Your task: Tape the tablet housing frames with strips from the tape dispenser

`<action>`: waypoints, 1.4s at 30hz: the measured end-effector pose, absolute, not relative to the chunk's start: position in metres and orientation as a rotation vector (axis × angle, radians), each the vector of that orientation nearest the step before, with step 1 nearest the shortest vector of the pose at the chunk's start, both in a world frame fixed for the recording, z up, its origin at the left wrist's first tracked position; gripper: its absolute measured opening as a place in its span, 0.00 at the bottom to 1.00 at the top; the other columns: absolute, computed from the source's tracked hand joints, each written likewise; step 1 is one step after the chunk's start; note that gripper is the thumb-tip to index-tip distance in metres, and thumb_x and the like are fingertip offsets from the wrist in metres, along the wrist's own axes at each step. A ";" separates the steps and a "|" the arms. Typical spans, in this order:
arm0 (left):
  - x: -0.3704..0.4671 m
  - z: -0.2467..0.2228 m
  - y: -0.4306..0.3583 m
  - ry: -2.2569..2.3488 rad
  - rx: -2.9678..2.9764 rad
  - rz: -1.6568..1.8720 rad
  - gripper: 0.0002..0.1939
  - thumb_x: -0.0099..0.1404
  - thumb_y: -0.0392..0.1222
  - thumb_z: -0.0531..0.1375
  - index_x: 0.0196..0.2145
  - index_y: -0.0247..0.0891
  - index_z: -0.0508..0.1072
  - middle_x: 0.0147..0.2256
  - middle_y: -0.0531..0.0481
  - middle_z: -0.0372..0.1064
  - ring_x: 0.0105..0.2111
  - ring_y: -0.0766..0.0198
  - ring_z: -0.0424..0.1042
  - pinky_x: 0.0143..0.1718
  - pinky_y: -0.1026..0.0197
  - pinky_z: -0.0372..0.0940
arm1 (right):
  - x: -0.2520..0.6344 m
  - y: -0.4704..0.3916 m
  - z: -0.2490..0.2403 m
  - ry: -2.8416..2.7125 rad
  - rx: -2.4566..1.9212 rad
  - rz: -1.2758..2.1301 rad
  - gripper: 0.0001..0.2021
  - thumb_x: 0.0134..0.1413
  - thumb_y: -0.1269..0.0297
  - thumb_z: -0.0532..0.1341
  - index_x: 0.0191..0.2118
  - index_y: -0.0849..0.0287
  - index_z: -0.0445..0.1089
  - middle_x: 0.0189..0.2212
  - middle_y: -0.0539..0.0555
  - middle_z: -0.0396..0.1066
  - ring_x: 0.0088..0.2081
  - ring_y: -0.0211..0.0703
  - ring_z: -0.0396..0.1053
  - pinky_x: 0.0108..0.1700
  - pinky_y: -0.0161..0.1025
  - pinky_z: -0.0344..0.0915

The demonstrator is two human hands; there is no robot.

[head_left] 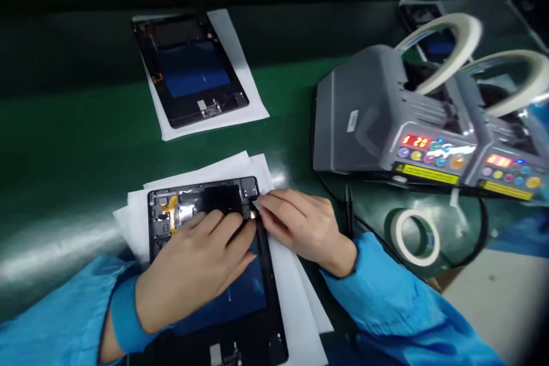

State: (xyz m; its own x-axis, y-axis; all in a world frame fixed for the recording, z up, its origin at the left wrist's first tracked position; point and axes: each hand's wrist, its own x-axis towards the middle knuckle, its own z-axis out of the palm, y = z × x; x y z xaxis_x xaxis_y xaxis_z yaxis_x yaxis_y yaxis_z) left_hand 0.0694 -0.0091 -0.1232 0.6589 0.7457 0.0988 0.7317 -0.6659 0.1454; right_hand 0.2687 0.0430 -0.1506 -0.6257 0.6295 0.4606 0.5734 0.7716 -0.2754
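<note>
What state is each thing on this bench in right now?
Near tablet: back open, lying on white sheets, both hands on it.
Left hand: flat on the tablet, fingers spread.
Right hand: fingertips pressing at the tablet's right edge.
Far tablet: back open, untouched, on a white sheet.
Tape dispensers: powered on, displays lit, rolls loaded.
Loose tape roll: lying flat.

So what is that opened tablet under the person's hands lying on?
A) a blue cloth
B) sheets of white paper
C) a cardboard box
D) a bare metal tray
B: the opened tablet, with the left hand and the right hand on it, rests on white paper sheets that stick out around its edges on the green belt.
</note>
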 end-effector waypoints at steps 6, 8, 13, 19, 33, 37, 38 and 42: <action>0.069 -0.110 -0.002 1.192 2.789 0.188 0.14 0.65 0.33 0.50 0.47 0.31 0.69 0.33 0.45 0.68 0.29 0.59 0.68 0.29 0.57 0.67 | 0.279 0.040 -0.153 -2.302 -0.908 0.351 0.07 0.55 0.72 0.59 0.41 0.59 0.69 0.33 0.52 0.75 0.33 0.37 0.73 0.33 0.33 0.70; 0.076 -0.102 0.002 1.168 2.806 0.122 0.16 0.61 0.26 0.47 0.41 0.31 0.71 0.31 0.45 0.69 0.27 0.60 0.69 0.25 0.58 0.65 | 0.285 0.039 -0.152 -2.270 -0.902 0.344 0.07 0.55 0.73 0.59 0.40 0.59 0.69 0.31 0.52 0.75 0.31 0.37 0.73 0.31 0.33 0.69; 0.098 -0.088 0.012 1.074 2.857 -0.151 0.13 0.57 0.21 0.49 0.32 0.31 0.70 0.27 0.45 0.68 0.25 0.58 0.70 0.22 0.60 0.63 | 0.303 0.039 -0.156 -2.136 -0.975 0.378 0.06 0.56 0.73 0.57 0.36 0.57 0.70 0.27 0.50 0.74 0.28 0.36 0.71 0.29 0.33 0.68; 0.111 -0.089 0.024 0.933 3.042 -0.380 0.11 0.57 0.23 0.50 0.29 0.31 0.69 0.24 0.46 0.66 0.21 0.58 0.69 0.17 0.60 0.61 | 0.309 0.047 -0.162 -2.008 -1.001 0.440 0.05 0.57 0.70 0.57 0.36 0.59 0.71 0.26 0.51 0.72 0.27 0.36 0.69 0.29 0.33 0.65; 0.096 -0.103 0.027 1.270 2.908 -0.084 0.07 0.64 0.36 0.52 0.30 0.35 0.68 0.27 0.50 0.67 0.27 0.61 0.69 0.24 0.61 0.60 | 0.302 0.039 -0.160 -2.328 -0.894 0.447 0.09 0.61 0.65 0.54 0.41 0.59 0.71 0.36 0.52 0.73 0.36 0.38 0.70 0.36 0.35 0.65; 0.088 -0.113 0.021 1.411 2.711 0.145 0.09 0.64 0.37 0.52 0.29 0.36 0.70 0.27 0.50 0.66 0.29 0.62 0.68 0.29 0.61 0.61 | 0.290 0.043 -0.158 -2.489 -0.815 0.351 0.11 0.63 0.62 0.52 0.41 0.59 0.70 0.35 0.52 0.71 0.34 0.37 0.69 0.32 0.35 0.62; 0.089 -0.114 0.019 1.405 2.694 0.163 0.10 0.65 0.37 0.52 0.29 0.36 0.70 0.27 0.50 0.66 0.29 0.62 0.68 0.30 0.61 0.62 | 0.288 0.045 -0.157 -2.507 -0.801 0.341 0.12 0.63 0.61 0.52 0.41 0.59 0.70 0.34 0.51 0.70 0.33 0.37 0.68 0.31 0.35 0.61; 0.090 -0.116 0.018 1.394 2.659 0.217 0.10 0.65 0.37 0.52 0.30 0.35 0.71 0.29 0.48 0.67 0.30 0.61 0.69 0.32 0.60 0.65 | 0.285 0.050 -0.157 -2.546 -0.768 0.366 0.12 0.63 0.62 0.51 0.40 0.60 0.70 0.32 0.52 0.69 0.32 0.38 0.66 0.30 0.36 0.60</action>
State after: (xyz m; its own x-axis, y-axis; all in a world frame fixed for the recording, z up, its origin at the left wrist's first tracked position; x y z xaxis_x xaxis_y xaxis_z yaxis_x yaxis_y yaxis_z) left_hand 0.0904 0.0176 -0.1161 0.5628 0.8240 0.0658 0.8051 -0.5645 0.1823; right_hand 0.2848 0.0505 -0.1569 -0.7418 0.5754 0.3446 0.4548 0.8092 -0.3720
